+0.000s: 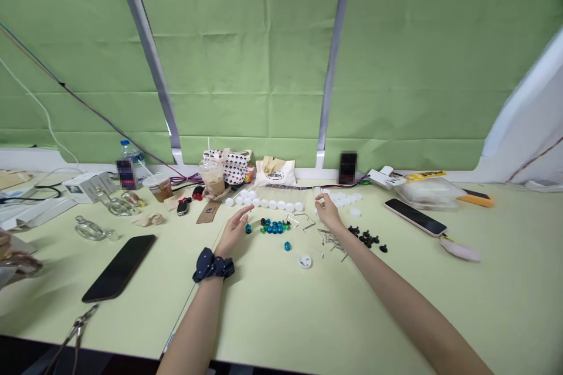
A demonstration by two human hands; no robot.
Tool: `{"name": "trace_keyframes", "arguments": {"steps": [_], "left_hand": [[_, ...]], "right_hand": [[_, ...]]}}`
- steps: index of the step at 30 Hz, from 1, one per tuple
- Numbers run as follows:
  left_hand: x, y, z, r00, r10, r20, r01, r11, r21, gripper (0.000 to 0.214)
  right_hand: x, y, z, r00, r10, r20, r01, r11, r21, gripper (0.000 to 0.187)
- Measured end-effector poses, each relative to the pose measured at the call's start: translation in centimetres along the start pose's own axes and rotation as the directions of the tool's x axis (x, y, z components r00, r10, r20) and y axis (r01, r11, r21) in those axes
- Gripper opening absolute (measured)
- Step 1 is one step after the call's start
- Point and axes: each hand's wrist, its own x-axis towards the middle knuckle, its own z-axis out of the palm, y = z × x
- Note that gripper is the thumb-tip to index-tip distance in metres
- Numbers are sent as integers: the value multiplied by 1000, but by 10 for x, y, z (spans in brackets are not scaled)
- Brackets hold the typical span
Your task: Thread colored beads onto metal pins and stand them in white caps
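My left hand [235, 231], with a dark scrunchie [214, 265] on its wrist, is raised over the table with fingers stretched out and apart. A small teal piece [248, 228] is just right of it. My right hand [328, 211] has its thumb and fingertips pinched together beside a group of white round caps [345, 199]; whatever is between them is too small to make out. Between my hands lie a cluster of shiny blue-green pieces [275, 227] and a row of white caps [272, 205]. Bent metal pieces [332, 239] and black knob-like parts [365, 237] lie beneath my right forearm and beside it.
A shallow white lid [305, 261] and a single blue piece [287, 246] lie nearer me. Left are a black phone [119, 268], pliers [79, 325], glass bottles [92, 228] and an iced drink cup [213, 177]. Another phone [416, 217] and a plastic container [428, 193] are right.
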Motion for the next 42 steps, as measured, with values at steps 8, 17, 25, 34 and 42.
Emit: {"name": "trace_keyframes", "arguments": {"steps": [8,17,25,34,42], "left_hand": [[3,-18,-4,995,-27,-100,29,999,21,35],[1,-20,3,962,-107,-249,43,967,-249,35],[-2,-4,21,980,-193,-52,116,759,-641,24],[-6,7,31,977,-191,92,173,468,-867,7],[-13,26,43,973,-167,157,215,431,-876,9]], "right_hand": [[-72,-2,-18,983,-51,174,-32,896,443,34],[-128,-33,-24,878,-384,284,222,855,470,35],[-142,-38,-23,836,-439,329,306,871,385,37],[-148,-42,-21,813,-456,361,361,882,303,37],[-148,-44,-16,815,-463,348,367,878,308,37]]}}
